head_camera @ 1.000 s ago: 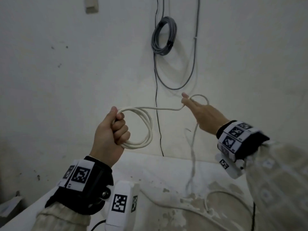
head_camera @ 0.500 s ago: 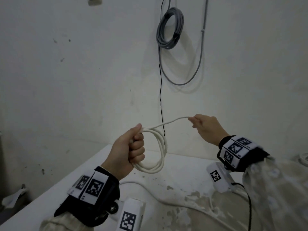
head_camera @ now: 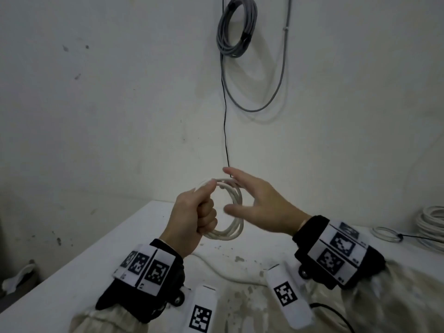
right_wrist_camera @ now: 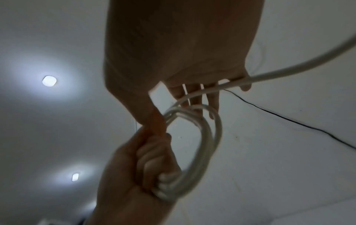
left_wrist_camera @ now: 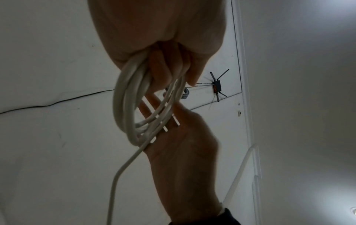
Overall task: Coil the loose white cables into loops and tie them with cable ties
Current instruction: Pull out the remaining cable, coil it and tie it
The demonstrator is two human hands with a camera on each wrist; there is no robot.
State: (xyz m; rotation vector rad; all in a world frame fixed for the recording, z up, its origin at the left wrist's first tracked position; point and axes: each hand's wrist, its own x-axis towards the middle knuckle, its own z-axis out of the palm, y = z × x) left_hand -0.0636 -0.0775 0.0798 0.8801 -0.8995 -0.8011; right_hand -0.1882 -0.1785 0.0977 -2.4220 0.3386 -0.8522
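A stained white surface [head_camera: 101,260] carries a loose white cable strand [head_camera: 230,276], and white cable coils [head_camera: 430,224] at its right edge.

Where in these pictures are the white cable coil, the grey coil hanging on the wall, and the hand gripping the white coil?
white cable coil [head_camera: 236,212]: head view, right side of loop.
grey coil [head_camera: 236,25]: head view, right strands.
left hand [head_camera: 192,217]: head view, back of fist.

The white, stained table top [head_camera: 101,265] lies bare to the left of the coiled white cable [head_camera: 234,212]. Right of that coil, more white cable coils [head_camera: 430,222] crowd the table's edge; below it a loose strand [head_camera: 230,277] crosses the surface.
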